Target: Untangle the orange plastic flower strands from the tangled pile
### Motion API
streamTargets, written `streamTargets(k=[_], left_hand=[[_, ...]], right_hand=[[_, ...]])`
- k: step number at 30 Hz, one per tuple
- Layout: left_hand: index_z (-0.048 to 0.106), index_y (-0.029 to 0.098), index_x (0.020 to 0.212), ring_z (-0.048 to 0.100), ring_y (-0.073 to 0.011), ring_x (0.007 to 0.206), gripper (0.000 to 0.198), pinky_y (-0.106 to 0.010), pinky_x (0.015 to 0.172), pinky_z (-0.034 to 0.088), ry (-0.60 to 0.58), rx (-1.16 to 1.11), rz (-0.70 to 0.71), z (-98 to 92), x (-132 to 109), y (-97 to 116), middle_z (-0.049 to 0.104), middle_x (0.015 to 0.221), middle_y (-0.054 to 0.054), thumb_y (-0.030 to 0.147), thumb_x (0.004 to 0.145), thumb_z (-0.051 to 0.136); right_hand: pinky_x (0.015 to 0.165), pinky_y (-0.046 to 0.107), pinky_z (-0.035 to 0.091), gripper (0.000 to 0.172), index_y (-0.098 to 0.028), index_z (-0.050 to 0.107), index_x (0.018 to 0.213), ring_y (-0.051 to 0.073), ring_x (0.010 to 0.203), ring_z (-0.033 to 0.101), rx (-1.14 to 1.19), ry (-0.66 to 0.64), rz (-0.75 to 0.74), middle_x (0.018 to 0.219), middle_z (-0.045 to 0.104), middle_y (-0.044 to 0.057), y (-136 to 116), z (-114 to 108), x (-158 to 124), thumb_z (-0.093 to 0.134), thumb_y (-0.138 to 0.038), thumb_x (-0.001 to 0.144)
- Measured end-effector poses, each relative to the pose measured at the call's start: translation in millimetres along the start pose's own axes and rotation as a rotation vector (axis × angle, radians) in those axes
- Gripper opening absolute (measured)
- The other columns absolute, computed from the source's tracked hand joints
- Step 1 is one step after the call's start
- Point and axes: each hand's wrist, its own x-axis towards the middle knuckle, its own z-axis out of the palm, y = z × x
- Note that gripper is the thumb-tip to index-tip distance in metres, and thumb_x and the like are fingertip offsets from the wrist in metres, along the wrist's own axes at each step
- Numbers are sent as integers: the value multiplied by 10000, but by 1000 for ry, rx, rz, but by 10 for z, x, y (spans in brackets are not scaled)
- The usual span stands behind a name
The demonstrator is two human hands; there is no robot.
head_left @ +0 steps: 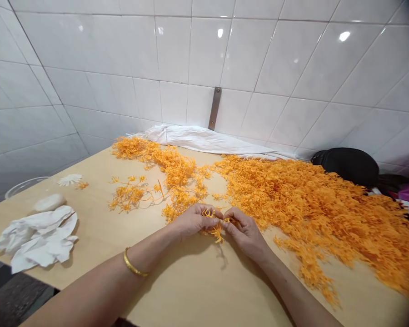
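Observation:
My left hand (pixel 193 220) and my right hand (pixel 242 230) meet over the wooden table (pixel 177 286), both pinched on a small orange plastic flower sprig (pixel 215 228) held between their fingertips. A gold bangle (pixel 133 265) circles my left wrist. A big heap of the same orange flower pieces (pixel 313 204) spreads across the right half of the table, just beyond my right hand. A smaller, looser scatter of orange pieces (pixel 157 175) lies ahead of my left hand.
Crumpled white paper (pixel 37 238) and a pale lump (pixel 49 202) lie at the table's left end by a clear bowl (pixel 23 185) and a white flower piece (pixel 69 180). White cloth (pixel 197 138) lies along the tiled wall. A black bag (pixel 347 165) sits at the right.

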Motion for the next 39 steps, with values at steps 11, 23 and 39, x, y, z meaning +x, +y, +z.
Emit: streamTargets(k=[11, 23, 39], left_hand=[[529, 135, 578, 328, -56, 427, 242, -224, 456, 218, -64, 59, 102, 90, 4, 17, 417, 471, 23, 341, 692, 586], [555, 107, 644, 431, -64, 423, 182, -198, 457, 305, 168, -157, 61, -30, 131, -100, 491, 481, -2, 276, 658, 619], [477, 142, 611, 421, -60, 383, 203, -187, 415, 293, 149, -59, 157, 28, 64, -101, 509, 461, 1, 293, 722, 557]], right_hand=[[546, 225, 344, 200, -177, 504, 663, 102, 564, 431, 118, 219, 94, 591, 471, -28, -60, 37, -20, 465, -312, 805], [540, 234, 384, 140, -201, 513, 866, 102, 552, 481, 191, 531, 148, 638, 508, -26, -28, -212, 35, 474, -310, 787], [638, 267, 363, 207, -200, 553, 860, 147, 723, 461, -341, -37, -101, 800, 496, 32, -195, 103, -73, 430, -78, 746]])
